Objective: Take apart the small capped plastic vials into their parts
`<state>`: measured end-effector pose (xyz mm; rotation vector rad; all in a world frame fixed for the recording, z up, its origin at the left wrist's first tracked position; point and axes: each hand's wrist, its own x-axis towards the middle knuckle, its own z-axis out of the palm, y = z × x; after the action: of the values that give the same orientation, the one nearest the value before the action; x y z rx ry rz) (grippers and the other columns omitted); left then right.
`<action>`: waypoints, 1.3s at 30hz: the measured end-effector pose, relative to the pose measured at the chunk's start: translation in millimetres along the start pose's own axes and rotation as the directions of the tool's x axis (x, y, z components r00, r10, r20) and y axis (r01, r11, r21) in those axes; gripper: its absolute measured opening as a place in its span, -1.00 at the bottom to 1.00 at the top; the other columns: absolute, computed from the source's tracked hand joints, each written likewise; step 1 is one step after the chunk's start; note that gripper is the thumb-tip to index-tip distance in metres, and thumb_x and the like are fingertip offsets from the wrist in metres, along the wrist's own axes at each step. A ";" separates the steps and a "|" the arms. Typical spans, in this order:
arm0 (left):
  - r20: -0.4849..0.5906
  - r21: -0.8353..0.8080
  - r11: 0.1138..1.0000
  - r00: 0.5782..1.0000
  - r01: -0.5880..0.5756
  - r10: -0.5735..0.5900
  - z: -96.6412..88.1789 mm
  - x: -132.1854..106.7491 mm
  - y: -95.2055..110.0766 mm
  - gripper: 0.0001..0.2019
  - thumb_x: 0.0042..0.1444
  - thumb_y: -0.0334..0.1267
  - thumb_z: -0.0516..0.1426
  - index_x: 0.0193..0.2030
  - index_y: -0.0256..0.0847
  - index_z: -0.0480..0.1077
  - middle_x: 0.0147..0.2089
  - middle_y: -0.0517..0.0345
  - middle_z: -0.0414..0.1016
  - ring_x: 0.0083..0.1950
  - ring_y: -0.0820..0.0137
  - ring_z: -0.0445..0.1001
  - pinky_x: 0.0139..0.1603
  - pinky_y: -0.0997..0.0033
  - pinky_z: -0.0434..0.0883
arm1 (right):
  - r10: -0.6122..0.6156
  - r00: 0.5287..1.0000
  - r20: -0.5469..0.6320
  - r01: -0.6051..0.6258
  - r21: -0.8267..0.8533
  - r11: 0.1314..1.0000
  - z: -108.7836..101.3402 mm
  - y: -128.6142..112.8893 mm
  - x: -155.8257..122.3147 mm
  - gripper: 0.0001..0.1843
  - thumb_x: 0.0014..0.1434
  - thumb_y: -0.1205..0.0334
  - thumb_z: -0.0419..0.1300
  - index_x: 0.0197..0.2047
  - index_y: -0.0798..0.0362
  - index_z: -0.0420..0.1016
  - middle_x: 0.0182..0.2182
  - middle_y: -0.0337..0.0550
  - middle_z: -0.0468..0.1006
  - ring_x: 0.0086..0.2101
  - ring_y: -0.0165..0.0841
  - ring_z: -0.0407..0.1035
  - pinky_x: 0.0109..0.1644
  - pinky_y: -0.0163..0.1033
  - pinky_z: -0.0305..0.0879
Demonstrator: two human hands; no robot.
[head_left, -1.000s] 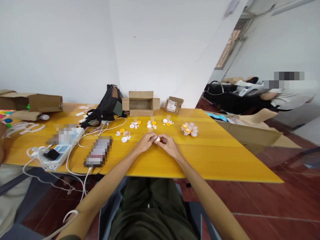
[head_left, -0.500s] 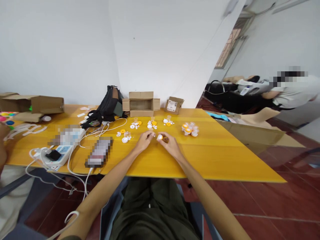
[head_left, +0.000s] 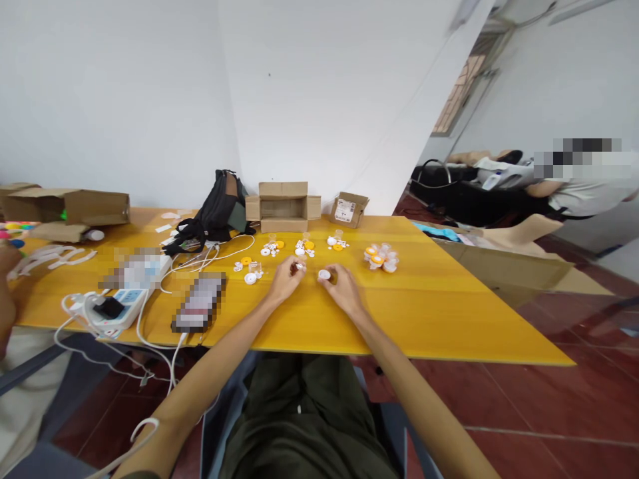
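Note:
On the yellow table [head_left: 429, 313] both my hands rest side by side near the middle. My left hand [head_left: 285, 278] has its fingers pinched on a tiny white part at its fingertips. My right hand [head_left: 341, 285] pinches a small white round cap [head_left: 324, 273] that sits low over the tabletop. Just beyond the hands lie several small white and orange round parts [head_left: 304, 247], and a cluster of clear cups with orange lids [head_left: 381, 257] stands to the right. A white disc [head_left: 249, 278] lies left of my left hand.
A black bag [head_left: 217, 209], an open cardboard box [head_left: 283, 207] and a smaller box [head_left: 348, 209] stand at the table's far edge. A power strip with cables [head_left: 117, 307] and a phone [head_left: 198, 303] lie left. Another person's arm [head_left: 6, 293] is at the far left; someone sits at right.
My hands have drawn apart: they were together on one small orange-and-white piece, and now the left holds a tiny part while the right holds the white cap alone.

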<state>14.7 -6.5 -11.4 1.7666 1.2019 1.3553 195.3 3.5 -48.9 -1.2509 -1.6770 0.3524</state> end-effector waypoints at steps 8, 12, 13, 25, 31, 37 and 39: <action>0.098 0.134 0.974 0.981 -0.180 0.168 3.1 -2.4 -3.3 -0.90 0.05 -0.44 0.13 -0.32 -0.17 0.41 -0.33 0.22 0.39 -0.33 0.43 0.33 -0.21 0.42 0.36 | -0.218 0.975 0.037 0.215 0.073 0.974 -8.4 -21.4 -6.3 -0.87 0.22 0.14 0.15 -0.24 -0.06 0.51 -0.29 -0.10 0.61 -0.24 -0.18 0.48 -0.06 -0.07 0.43; 0.153 0.120 0.965 0.965 -0.232 0.213 3.0 -5.5 1.1 -0.89 0.09 -0.42 0.13 -0.28 -0.16 0.43 -0.29 0.17 0.41 -0.28 0.40 0.38 -0.18 0.40 0.39 | -0.217 0.971 0.102 0.202 0.142 0.969 -8.3 -23.7 -7.9 -0.85 0.25 0.14 0.13 -0.25 -0.07 0.52 -0.30 -0.13 0.62 -0.27 -0.22 0.50 -0.12 -0.13 0.46; 0.156 0.112 0.966 0.964 -0.235 0.216 3.1 -6.0 2.0 -0.90 0.10 -0.42 0.13 -0.28 -0.16 0.43 -0.28 0.16 0.42 -0.27 0.39 0.40 -0.18 0.39 0.39 | -0.217 0.970 0.107 0.200 0.150 0.968 -8.2 -23.4 -7.8 -0.84 0.25 0.15 0.12 -0.24 -0.07 0.52 -0.29 -0.13 0.62 -0.27 -0.22 0.51 -0.12 -0.13 0.47; 0.206 -0.211 0.974 0.978 0.076 -0.032 6.2 -7.5 0.8 -0.75 0.00 -0.12 0.32 -0.25 -0.20 0.46 -0.32 0.20 0.53 -0.28 0.42 0.46 -0.20 0.43 0.35 | -0.304 0.948 0.090 0.308 -0.036 0.951 -9.3 -21.1 -11.7 -0.82 0.24 0.32 0.09 -0.25 -0.07 0.51 -0.31 -0.11 0.60 -0.26 -0.20 0.49 -0.12 -0.14 0.42; 0.209 -0.341 0.925 0.973 0.169 -0.101 5.9 -4.9 -0.1 -0.69 -0.08 -0.04 0.37 -0.31 -0.22 0.50 -0.29 0.13 0.58 -0.22 0.36 0.52 -0.06 0.34 0.41 | -0.282 0.957 0.065 0.289 -0.152 0.945 -9.0 -20.5 -11.7 -0.79 0.29 0.25 0.07 -0.25 -0.09 0.55 -0.33 -0.08 0.61 -0.27 -0.17 0.47 -0.11 -0.11 0.37; 0.214 -0.393 0.891 0.965 0.227 -0.151 5.7 -4.9 0.3 -0.71 -0.11 -0.08 0.39 -0.31 -0.21 0.54 -0.26 0.09 0.63 -0.18 0.32 0.55 -0.10 0.33 0.43 | -0.316 0.947 0.060 0.321 -0.222 0.921 -9.3 -19.1 -11.9 -0.75 0.33 0.23 0.06 -0.27 -0.07 0.56 -0.34 -0.06 0.63 -0.29 -0.17 0.46 -0.17 -0.12 0.29; 0.215 -0.393 0.884 0.960 0.251 -0.177 5.3 -5.1 0.7 -0.71 -0.12 -0.08 0.39 -0.31 -0.21 0.56 -0.28 0.10 0.63 -0.21 0.33 0.54 -0.18 0.37 0.41 | -0.326 0.943 0.061 0.331 -0.237 0.913 -8.9 -19.4 -12.2 -0.74 0.34 0.23 0.05 -0.28 -0.06 0.57 -0.35 -0.06 0.63 -0.29 -0.16 0.46 -0.17 -0.12 0.27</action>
<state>19.6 -11.1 -14.5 1.3698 0.8995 1.1928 191.6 -17.8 -37.4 -1.1118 -1.9546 -0.0493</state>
